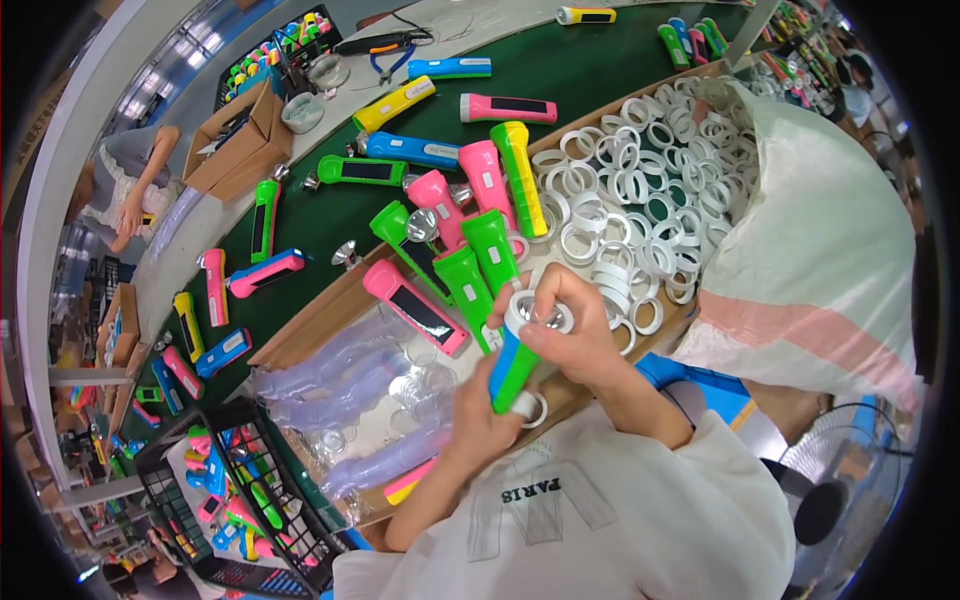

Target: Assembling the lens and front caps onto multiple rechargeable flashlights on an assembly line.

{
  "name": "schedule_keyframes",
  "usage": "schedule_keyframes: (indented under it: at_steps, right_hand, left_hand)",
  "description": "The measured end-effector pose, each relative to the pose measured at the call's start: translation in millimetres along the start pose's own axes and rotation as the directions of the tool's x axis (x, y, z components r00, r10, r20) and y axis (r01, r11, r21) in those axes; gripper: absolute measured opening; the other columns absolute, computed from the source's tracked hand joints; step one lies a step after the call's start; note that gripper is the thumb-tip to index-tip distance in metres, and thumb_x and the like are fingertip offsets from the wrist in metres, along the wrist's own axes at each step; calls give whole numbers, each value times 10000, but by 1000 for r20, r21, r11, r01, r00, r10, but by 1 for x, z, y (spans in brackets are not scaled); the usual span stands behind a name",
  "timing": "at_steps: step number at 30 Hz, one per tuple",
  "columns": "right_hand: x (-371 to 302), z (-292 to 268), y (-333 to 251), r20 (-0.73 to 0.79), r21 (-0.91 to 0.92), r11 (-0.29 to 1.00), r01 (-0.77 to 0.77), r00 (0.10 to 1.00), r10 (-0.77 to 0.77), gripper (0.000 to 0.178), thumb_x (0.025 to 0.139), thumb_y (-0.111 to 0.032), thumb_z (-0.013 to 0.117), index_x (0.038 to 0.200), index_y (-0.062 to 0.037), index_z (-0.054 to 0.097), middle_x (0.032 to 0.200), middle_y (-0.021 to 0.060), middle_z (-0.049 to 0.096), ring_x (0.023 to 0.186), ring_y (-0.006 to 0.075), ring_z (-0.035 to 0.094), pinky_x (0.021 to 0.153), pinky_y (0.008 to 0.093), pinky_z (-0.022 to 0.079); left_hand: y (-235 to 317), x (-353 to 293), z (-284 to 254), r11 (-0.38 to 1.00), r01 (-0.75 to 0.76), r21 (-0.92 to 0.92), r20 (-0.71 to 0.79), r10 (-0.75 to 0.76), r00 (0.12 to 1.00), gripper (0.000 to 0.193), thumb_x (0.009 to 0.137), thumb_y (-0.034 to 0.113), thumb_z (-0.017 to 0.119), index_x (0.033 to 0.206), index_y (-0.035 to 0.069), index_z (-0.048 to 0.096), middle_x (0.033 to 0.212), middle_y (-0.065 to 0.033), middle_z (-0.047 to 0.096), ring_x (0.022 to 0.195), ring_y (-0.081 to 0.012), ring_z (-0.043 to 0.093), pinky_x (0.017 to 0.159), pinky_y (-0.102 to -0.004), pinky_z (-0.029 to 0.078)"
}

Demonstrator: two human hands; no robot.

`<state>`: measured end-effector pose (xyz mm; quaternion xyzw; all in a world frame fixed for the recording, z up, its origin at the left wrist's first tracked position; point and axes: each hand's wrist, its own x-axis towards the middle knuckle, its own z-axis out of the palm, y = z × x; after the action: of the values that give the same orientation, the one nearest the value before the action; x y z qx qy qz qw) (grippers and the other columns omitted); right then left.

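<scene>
A blue-and-green flashlight (513,372) is tilted in front of me, its head end up. My left hand (478,415) is closed around its lower body. The fingers of my right hand (580,330) pinch at its head, where a white ring (566,318) surrounds the silvery reflector. Another white ring (538,410) shows beside my left hand; whether it touches the fingers I cannot tell. Just beyond my hands lie green flashlights (490,250) and a pink flashlight (415,308) with a dark panel.
Many loose white rings (640,180) fill the right of the cardboard tray, next to a large white sack (810,220). Clear plastic lens packs (350,380) lie at its left. More flashlights rest on the green belt (330,215). A black crate (240,500) holds several flashlights. Another person (130,190) sits across.
</scene>
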<state>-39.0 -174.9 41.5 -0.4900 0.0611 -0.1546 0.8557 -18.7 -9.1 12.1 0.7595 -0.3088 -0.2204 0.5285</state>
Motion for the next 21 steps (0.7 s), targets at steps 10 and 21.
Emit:
schedule_keyframes:
  at_steps: [10,21]
  right_hand:
    - [17,-54,9,-282,-508,856,-97,958,-59,401,864,-273,687,1154,-43,534,1080,122,605,973,201,598,802,323,491]
    - [26,-80,5,-88,-959,-236,-159,954,-285,324,750,-215,734,1006,-50,623,965,176,587,954,351,539,820,450,425]
  left_hand:
    - [-14,26,-38,367,486,-793,412,-266,872,480,813,281,709,1155,37,477,836,-131,622,586,-194,611,477,-312,517]
    - [-41,89,-95,-31,332,-943,333,-67,941,606,852,468,638,1205,-6,503,863,-59,452,739,-164,476,448,-274,479]
